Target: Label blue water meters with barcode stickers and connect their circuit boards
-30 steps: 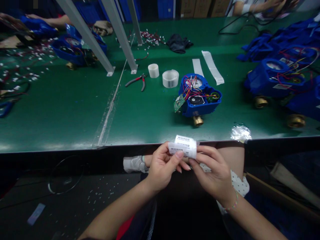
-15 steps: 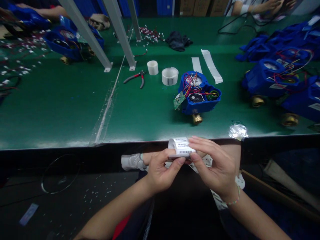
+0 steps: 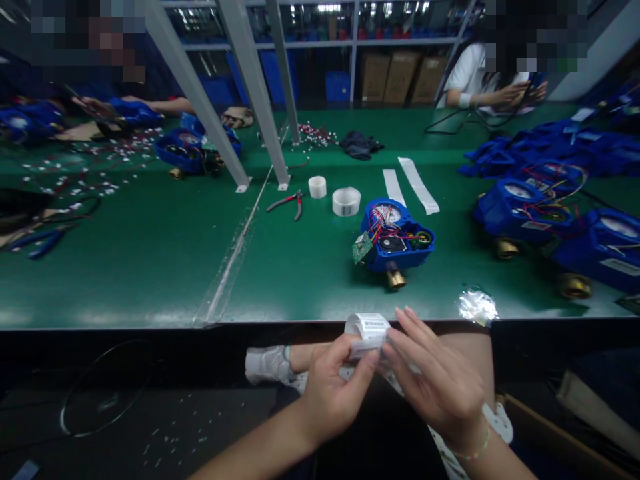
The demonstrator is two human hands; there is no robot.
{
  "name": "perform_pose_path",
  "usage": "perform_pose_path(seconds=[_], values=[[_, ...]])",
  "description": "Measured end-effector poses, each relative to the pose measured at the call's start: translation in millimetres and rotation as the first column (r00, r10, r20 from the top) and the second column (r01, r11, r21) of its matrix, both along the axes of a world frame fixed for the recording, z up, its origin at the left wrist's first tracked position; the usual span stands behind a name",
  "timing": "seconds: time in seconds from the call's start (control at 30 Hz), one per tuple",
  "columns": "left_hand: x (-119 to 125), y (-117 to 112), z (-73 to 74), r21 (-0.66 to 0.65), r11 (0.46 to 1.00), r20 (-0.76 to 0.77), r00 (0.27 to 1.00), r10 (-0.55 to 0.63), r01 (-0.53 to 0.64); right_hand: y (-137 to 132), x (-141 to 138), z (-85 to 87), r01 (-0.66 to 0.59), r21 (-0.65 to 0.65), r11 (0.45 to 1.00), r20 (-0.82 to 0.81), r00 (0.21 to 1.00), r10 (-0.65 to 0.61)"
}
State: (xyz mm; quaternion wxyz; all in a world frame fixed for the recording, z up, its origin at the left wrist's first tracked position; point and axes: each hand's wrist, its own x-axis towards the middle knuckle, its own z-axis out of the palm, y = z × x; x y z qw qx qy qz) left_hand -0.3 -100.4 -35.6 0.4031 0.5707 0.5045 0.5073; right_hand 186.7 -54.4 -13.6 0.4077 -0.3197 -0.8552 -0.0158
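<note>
A small white roll of barcode labels (image 3: 370, 325) is held just below the front edge of the table. My left hand (image 3: 334, 383) grips it from the left, with thumb and fingers closed around its lower side. At its right end, the thumb and forefinger of my right hand (image 3: 437, 383) pinch the label edge while the other fingers stretch upward. Beyond the hands, on the green table (image 3: 290, 280), stands a blue water meter (image 3: 400, 260) with its cover off, showing wires, a green circuit board (image 3: 362, 248) and a brass fitting (image 3: 397, 279).
Two more white rolls (image 3: 346, 201) and cutting pliers (image 3: 293, 204) lie behind. Label strips (image 3: 419, 185) are behind the meter. More blue meters (image 3: 523, 207) and a shiny clear bag (image 3: 477, 305) are at right. Grey posts (image 3: 255, 93) rise at left. Other people sit across the table.
My view has tilted up, so everything sits lower and the far shelves show. My right fingers have moved in closer over the right end of the label roll; my left hand keeps its hold.
</note>
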Motion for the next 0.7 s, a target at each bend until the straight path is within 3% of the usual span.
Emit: perform_pose_path(seconds=[0.1,0.2,0.27,0.37,0.47,0.57,0.6,0.7], values=[[-1.8,4.3,6.0,0.155,0.988,-0.179,0.983,0.036,-0.008,-2.2,-2.9,4.2,0.014,0.048,0.999,0.016,1.000,-0.015],[-6.8,9.2,13.1,0.373,0.928,-0.371,0.918,0.136,0.014,-7.1,-7.1,9.6,0.007,-0.182,0.983,-0.202,0.978,-0.045],[-15.0,13.9,18.3,0.485,0.873,-0.498,0.837,0.226,0.053,-9.2,-6.9,12.7,-0.010,-0.432,0.902,-0.369,0.915,-0.166],[-38.2,31.6,29.5,0.547,0.834,-0.643,0.674,0.365,0.070,-8.0,0.8,15.7,-0.128,-0.692,0.710,-0.525,0.765,-0.374],[-71.5,73.9,45.7,0.450,0.892,-0.776,0.475,0.414,-0.042,-4.9,11.7,16.9,-0.293,-0.777,0.557,-0.605,0.591,-0.533],[-102.8,135.1,60.2,0.243,0.954,-0.926,0.252,0.282,-0.176,-4.9,17.3,18.2,-0.394,-0.802,0.449,-0.595,0.469,-0.652],[-110.9,154.4,63.4,0.164,0.970,-0.956,0.212,0.201,-0.177,-5.7,17.8,18.6,-0.416,-0.803,0.426,-0.588,0.438,-0.680],[-124.8,190.4,68.9,0.103,0.979,-0.968,0.208,0.140,-0.178,-8.5,18.5,18.9,-0.460,-0.806,0.372,-0.553,0.364,-0.749]])
